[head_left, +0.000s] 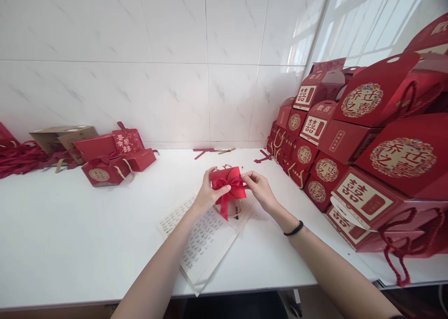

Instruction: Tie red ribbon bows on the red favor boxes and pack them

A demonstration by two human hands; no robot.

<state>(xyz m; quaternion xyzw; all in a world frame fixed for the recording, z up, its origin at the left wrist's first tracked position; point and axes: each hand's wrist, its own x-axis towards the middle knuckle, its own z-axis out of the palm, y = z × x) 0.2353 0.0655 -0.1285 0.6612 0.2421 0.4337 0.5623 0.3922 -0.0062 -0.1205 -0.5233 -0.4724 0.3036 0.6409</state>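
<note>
A small red gift box [217, 175] with a gold cord handle is in front of me at the middle of the white table. Across its top lies a red ribbon bow [231, 184] with a tail hanging toward me. My left hand [209, 191] grips the box from its left side, thumb pressed on the bow. On the right, my right hand [258, 187] pinches the edge of the bow between thumb and fingers. Beneath the box, sheets of paper with handwriting [203, 239] lie at a slant on the table.
Red gift boxes [364, 104] are stacked high along the right side. At the left stand several small red boxes [105, 172], a brown cardboard box [63, 137] and a heap of dark red ribbons [24, 158]. Loose ribbon pieces [206, 151] lie by the tiled wall [175, 95].
</note>
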